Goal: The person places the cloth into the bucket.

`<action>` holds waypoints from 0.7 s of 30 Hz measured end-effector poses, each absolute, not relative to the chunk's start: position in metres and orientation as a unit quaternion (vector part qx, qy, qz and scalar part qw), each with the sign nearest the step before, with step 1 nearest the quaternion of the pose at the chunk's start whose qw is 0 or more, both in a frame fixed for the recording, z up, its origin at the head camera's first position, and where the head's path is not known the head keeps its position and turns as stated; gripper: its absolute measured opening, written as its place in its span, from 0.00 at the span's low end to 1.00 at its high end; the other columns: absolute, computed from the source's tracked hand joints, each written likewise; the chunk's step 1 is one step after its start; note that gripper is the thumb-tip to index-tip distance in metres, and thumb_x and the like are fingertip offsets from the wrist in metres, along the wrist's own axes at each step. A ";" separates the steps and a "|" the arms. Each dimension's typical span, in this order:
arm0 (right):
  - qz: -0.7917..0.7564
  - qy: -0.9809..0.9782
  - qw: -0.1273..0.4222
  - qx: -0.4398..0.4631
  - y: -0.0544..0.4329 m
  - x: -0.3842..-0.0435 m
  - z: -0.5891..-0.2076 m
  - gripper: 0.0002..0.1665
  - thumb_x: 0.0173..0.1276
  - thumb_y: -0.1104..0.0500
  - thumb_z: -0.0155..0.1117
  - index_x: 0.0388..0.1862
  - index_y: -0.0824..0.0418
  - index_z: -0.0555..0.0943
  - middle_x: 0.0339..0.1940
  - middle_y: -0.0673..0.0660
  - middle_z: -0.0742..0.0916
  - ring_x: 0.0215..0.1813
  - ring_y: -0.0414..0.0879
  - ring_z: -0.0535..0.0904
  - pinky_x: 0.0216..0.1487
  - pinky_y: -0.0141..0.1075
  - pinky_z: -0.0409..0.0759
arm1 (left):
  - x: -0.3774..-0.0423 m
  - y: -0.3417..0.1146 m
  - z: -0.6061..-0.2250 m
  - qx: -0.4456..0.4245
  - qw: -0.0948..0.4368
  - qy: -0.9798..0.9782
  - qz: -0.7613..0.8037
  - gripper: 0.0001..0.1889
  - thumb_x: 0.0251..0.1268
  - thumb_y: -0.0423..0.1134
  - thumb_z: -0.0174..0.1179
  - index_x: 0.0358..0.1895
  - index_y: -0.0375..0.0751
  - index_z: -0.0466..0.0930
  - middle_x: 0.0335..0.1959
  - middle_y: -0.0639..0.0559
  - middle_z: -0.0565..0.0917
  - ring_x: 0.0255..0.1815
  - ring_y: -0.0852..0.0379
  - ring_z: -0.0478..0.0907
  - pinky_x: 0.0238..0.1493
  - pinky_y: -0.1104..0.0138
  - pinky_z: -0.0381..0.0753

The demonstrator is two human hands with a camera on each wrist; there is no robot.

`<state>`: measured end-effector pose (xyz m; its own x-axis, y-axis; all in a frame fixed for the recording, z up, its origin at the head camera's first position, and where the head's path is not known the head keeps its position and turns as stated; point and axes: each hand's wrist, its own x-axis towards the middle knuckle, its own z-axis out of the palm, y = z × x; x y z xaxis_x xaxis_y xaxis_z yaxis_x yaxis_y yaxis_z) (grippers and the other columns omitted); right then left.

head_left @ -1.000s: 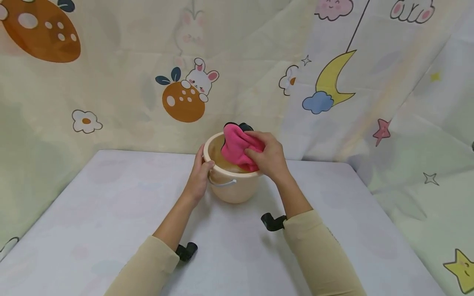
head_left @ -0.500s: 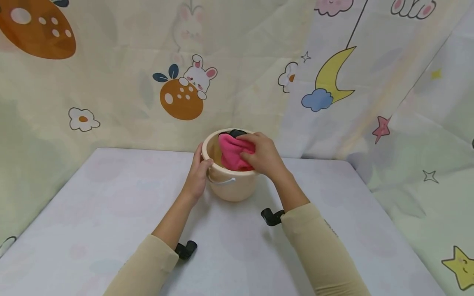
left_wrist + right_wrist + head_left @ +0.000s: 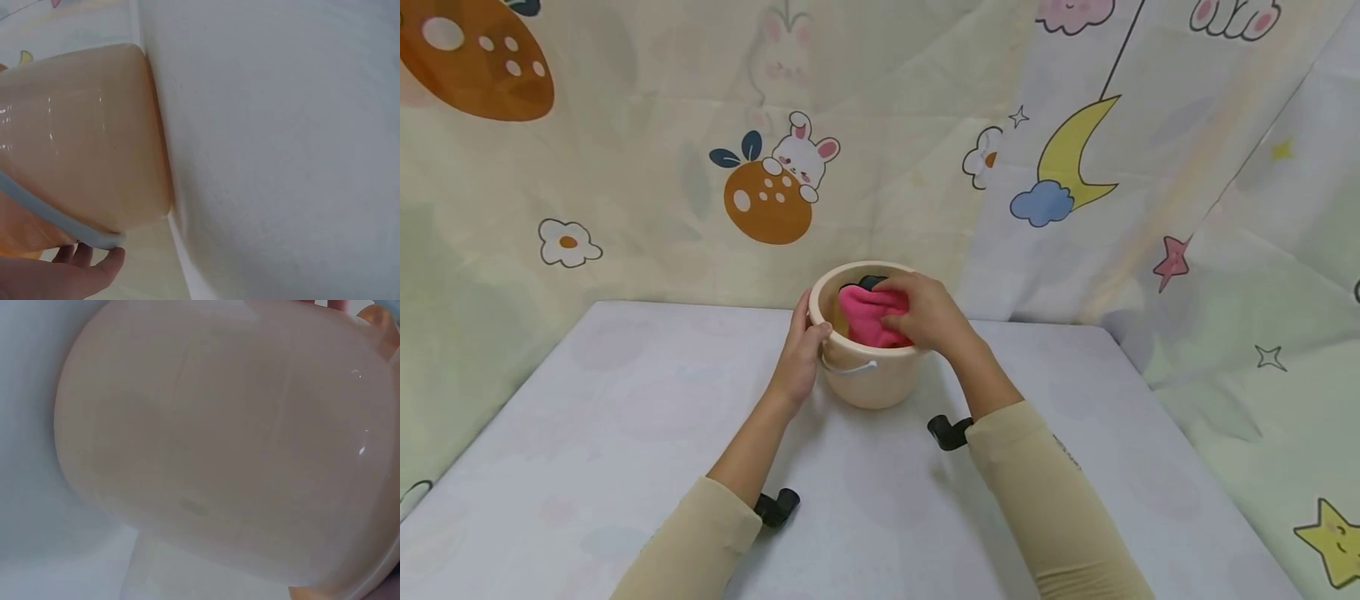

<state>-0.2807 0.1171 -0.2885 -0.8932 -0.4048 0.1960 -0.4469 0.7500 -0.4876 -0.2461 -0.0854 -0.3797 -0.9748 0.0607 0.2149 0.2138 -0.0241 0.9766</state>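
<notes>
A cream plastic bucket [image 3: 871,383] stands upright on the table, its pale handle [image 3: 850,368] hanging down at the front. My left hand [image 3: 801,358] holds its left side, thumb at the rim; in the left wrist view, the fingers of that hand [image 3: 69,278] lie by the handle [image 3: 56,215]. Within the bucket's mouth is a pink cloth item [image 3: 867,318] with a black part [image 3: 870,282]; its exact kind is unclear. My right hand [image 3: 928,312] pinches it from the right, over the rim. The bucket wall [image 3: 219,444] fills most of the right wrist view and hides the cloth there.
The table [image 3: 647,417] has a white cover and ends just behind the bucket. A printed fabric backdrop [image 3: 910,183] hangs behind it and along the right. Black wrist-worn pieces [image 3: 951,433] stick out from both sleeves.
My right hand has moved down and slightly left, lowering the pink cloth item deeper into the bucket. The left hand keeps its hold on the bucket. The head view shifted slightly.
</notes>
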 end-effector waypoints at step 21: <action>0.231 -0.945 -0.025 0.228 0.109 -0.297 -0.288 0.23 0.64 0.62 0.72 0.59 0.57 0.84 0.53 0.56 0.87 0.57 0.51 0.79 0.59 0.44 0.79 | -0.245 -0.086 -0.381 -0.098 0.054 -0.695 -0.710 0.38 0.74 0.46 0.41 0.85 0.54 0.41 0.85 0.53 0.48 0.84 0.53 0.45 0.82 0.51 0.48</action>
